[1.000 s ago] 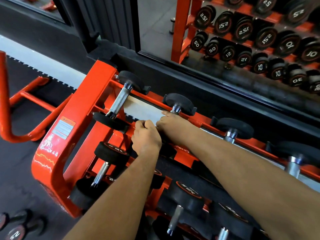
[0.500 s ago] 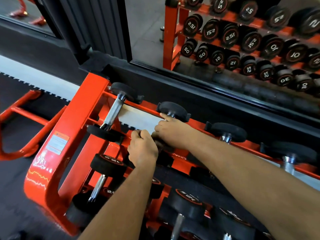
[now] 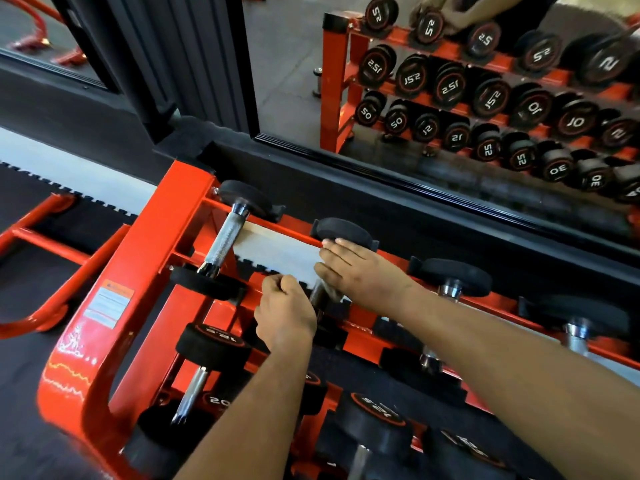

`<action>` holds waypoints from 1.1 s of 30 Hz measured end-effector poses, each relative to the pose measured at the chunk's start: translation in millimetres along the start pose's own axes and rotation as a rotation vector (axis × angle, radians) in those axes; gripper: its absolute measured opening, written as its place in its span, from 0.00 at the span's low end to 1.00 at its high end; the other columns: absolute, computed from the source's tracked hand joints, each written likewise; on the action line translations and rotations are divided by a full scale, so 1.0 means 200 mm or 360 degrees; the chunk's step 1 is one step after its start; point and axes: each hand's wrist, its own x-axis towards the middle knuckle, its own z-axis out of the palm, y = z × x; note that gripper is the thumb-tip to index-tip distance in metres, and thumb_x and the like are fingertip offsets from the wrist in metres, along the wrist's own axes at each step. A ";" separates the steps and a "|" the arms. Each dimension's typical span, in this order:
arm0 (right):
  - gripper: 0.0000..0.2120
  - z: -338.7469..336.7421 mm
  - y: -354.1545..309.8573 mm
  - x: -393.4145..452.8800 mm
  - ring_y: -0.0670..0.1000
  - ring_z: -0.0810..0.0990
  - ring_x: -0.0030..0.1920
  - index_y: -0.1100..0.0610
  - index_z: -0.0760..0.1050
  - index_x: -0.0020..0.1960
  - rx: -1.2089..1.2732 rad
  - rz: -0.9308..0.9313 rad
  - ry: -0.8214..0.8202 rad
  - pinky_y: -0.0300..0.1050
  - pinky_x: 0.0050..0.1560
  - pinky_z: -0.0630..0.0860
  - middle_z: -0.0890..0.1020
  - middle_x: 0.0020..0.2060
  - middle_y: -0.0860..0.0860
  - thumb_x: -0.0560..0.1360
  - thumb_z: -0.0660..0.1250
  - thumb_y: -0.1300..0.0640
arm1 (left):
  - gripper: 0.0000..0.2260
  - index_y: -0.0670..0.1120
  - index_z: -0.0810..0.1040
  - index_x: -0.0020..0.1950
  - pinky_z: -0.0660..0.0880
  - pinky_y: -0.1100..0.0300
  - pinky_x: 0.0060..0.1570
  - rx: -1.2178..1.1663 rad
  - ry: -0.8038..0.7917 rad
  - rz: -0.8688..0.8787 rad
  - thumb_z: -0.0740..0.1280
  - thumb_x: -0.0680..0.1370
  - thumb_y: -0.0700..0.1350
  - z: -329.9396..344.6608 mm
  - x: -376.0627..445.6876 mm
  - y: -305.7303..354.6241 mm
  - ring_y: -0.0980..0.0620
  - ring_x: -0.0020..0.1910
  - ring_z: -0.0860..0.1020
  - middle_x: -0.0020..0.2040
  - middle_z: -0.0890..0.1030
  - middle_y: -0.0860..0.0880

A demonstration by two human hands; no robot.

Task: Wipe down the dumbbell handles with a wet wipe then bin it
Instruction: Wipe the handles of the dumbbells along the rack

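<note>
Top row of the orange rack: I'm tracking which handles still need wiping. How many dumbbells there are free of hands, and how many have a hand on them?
Free dumbbells: 3
Dumbbell under the right hand: 1
Total: 4

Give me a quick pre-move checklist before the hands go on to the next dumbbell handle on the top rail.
1. Right hand on the second dumbbell: ok, fingers lie over its far head and handle.
2. Left hand placed beside that handle: ok, curled into a fist.
3. Wet wipe actually in a hand: cannot tell, none is visible.
4. First dumbbell handle seated on the orange rack: ok.
5. Next dumbbell to the right free to reach: ok, nothing covers it.
6. Bin located: cannot tell, none in view.
</note>
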 end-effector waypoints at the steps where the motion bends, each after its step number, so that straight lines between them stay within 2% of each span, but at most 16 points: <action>1: 0.20 0.02 -0.01 -0.01 0.61 0.72 0.71 0.58 0.71 0.67 -0.0091 0.0032 0.0031 0.55 0.74 0.65 0.76 0.66 0.60 0.82 0.47 0.59 | 0.17 0.53 0.75 0.61 0.71 0.40 0.62 0.0007 0.0000 -0.0003 0.51 0.80 0.55 0.00 0.00 0.00 0.41 0.57 0.76 0.54 0.81 0.48; 3: 0.22 0.00 -0.02 0.04 0.60 0.74 0.69 0.58 0.73 0.64 -0.0195 0.0022 0.0027 0.54 0.69 0.70 0.79 0.63 0.58 0.81 0.44 0.60 | 0.17 0.52 0.75 0.60 0.72 0.40 0.62 0.0015 -0.0004 -0.0009 0.52 0.80 0.54 0.00 0.00 0.00 0.40 0.56 0.76 0.53 0.81 0.47; 5: 0.24 -0.06 -0.02 0.12 0.57 0.77 0.64 0.54 0.78 0.55 -0.0218 -0.0044 0.0076 0.49 0.58 0.73 0.84 0.54 0.52 0.76 0.43 0.62 | 0.15 0.52 0.75 0.60 0.72 0.40 0.61 0.0006 -0.0006 -0.0021 0.52 0.81 0.53 -0.01 0.00 0.01 0.40 0.56 0.76 0.52 0.81 0.47; 7: 0.25 -0.12 -0.02 0.15 0.55 0.77 0.62 0.52 0.79 0.52 -0.0180 -0.0021 0.0057 0.48 0.56 0.72 0.84 0.51 0.49 0.74 0.43 0.63 | 0.15 0.52 0.75 0.60 0.72 0.40 0.61 0.0028 -0.0016 -0.0027 0.53 0.81 0.53 -0.01 0.00 0.01 0.40 0.56 0.76 0.50 0.79 0.48; 9: 0.25 -0.10 -0.04 0.07 0.57 0.74 0.68 0.55 0.77 0.60 -0.0042 0.0106 0.0032 0.50 0.65 0.70 0.81 0.61 0.54 0.77 0.44 0.61 | 0.15 0.53 0.75 0.60 0.72 0.41 0.62 0.0042 -0.0021 -0.0014 0.52 0.81 0.53 -0.01 -0.01 0.01 0.41 0.56 0.76 0.49 0.78 0.50; 12: 0.24 -0.01 -0.07 -0.12 0.55 0.63 0.77 0.58 0.64 0.77 0.0288 0.0350 0.0114 0.52 0.77 0.60 0.65 0.77 0.56 0.82 0.52 0.58 | 0.17 0.53 0.75 0.61 0.72 0.40 0.61 0.0041 -0.0026 -0.0010 0.51 0.80 0.55 0.00 0.00 0.01 0.41 0.56 0.76 0.49 0.78 0.50; 13: 0.25 0.01 -0.10 -0.17 0.54 0.61 0.78 0.57 0.62 0.79 0.0498 0.0469 0.0132 0.51 0.78 0.57 0.63 0.78 0.55 0.82 0.55 0.59 | 0.18 0.54 0.75 0.61 0.73 0.40 0.61 0.0042 -0.0031 -0.0012 0.50 0.79 0.55 0.00 -0.01 0.01 0.40 0.56 0.76 0.49 0.80 0.49; 15: 0.23 -0.02 -0.18 -0.18 0.52 0.67 0.75 0.56 0.68 0.75 0.1147 0.0958 0.0266 0.46 0.75 0.61 0.71 0.74 0.53 0.81 0.61 0.61 | 0.20 0.54 0.75 0.61 0.73 0.39 0.60 0.0048 -0.0032 -0.0009 0.49 0.77 0.57 -0.01 -0.01 0.02 0.40 0.55 0.76 0.51 0.81 0.48; 18: 0.12 -0.10 -0.30 -0.07 0.52 0.80 0.56 0.52 0.80 0.62 0.2267 0.2057 0.0457 0.44 0.54 0.73 0.84 0.54 0.51 0.81 0.63 0.57 | 0.21 0.54 0.75 0.62 0.72 0.38 0.61 0.0057 -0.0043 0.0003 0.49 0.78 0.57 -0.01 -0.01 0.03 0.41 0.56 0.76 0.52 0.81 0.48; 20: 0.09 -0.11 -0.34 0.02 0.53 0.81 0.48 0.55 0.81 0.56 0.3166 0.2541 0.0521 0.48 0.49 0.77 0.85 0.46 0.54 0.80 0.64 0.59 | 0.21 0.54 0.75 0.61 0.73 0.39 0.61 0.0072 -0.0049 0.0001 0.49 0.77 0.57 -0.01 -0.01 0.02 0.41 0.56 0.76 0.51 0.81 0.49; 21: 0.09 -0.11 -0.33 0.05 0.55 0.81 0.46 0.57 0.81 0.54 0.3573 0.2618 0.0520 0.51 0.48 0.78 0.84 0.44 0.56 0.79 0.64 0.61 | 0.21 0.54 0.75 0.60 0.73 0.39 0.60 0.0076 -0.0050 0.0003 0.49 0.76 0.58 -0.01 -0.01 0.01 0.41 0.55 0.77 0.50 0.81 0.49; 23: 0.09 -0.12 -0.28 0.10 0.56 0.81 0.47 0.61 0.82 0.52 0.4082 0.2461 0.0508 0.53 0.51 0.78 0.84 0.46 0.58 0.78 0.63 0.62 | 0.19 0.56 0.75 0.57 0.74 0.39 0.59 0.0064 -0.0044 0.0000 0.49 0.76 0.58 -0.01 -0.01 0.01 0.42 0.53 0.77 0.47 0.80 0.51; 26: 0.08 -0.14 -0.19 0.16 0.55 0.81 0.46 0.59 0.81 0.44 0.4249 0.2336 0.0325 0.51 0.52 0.78 0.83 0.45 0.58 0.78 0.68 0.56 | 0.16 0.56 0.74 0.55 0.74 0.39 0.58 0.0073 -0.0028 0.0000 0.50 0.77 0.56 0.00 -0.01 0.01 0.42 0.53 0.77 0.46 0.79 0.52; 29: 0.10 -0.14 -0.12 0.23 0.55 0.81 0.35 0.61 0.80 0.39 0.4212 0.2412 0.0150 0.48 0.46 0.80 0.82 0.35 0.56 0.74 0.73 0.56 | 0.14 0.54 0.75 0.54 0.74 0.39 0.59 0.0075 -0.0021 0.0004 0.51 0.79 0.54 0.00 0.00 0.00 0.42 0.53 0.76 0.45 0.79 0.52; 31: 0.08 -0.13 -0.13 0.25 0.55 0.80 0.36 0.61 0.80 0.39 0.4040 0.2460 0.0189 0.48 0.46 0.77 0.81 0.34 0.55 0.73 0.73 0.56 | 0.14 0.53 0.75 0.54 0.74 0.39 0.58 0.0078 -0.0019 0.0003 0.52 0.79 0.53 0.00 0.00 0.00 0.42 0.53 0.77 0.45 0.79 0.51; 33: 0.07 -0.14 -0.16 0.25 0.54 0.79 0.40 0.61 0.81 0.45 0.3824 0.2592 0.0276 0.47 0.44 0.75 0.82 0.36 0.54 0.72 0.73 0.56 | 0.14 0.52 0.76 0.54 0.75 0.41 0.57 0.0072 -0.0021 -0.0003 0.53 0.80 0.52 0.00 0.01 0.00 0.42 0.51 0.77 0.44 0.79 0.50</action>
